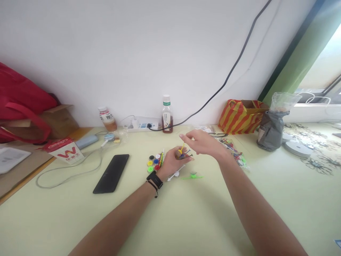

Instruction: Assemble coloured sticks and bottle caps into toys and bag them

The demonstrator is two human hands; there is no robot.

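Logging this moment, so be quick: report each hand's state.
Left hand: closed, holding small colored pieces.
Right hand: fingers bent above them; whether it grips anything cannot be told.

So I'm on a single head cam, facing forward and down, fairly close above the counter [186, 220], far edge meeting the wall [133, 53] mid-frame.

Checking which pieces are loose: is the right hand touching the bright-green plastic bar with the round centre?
Apart: the head view shows pale tabletop between the right hand and the green bar.
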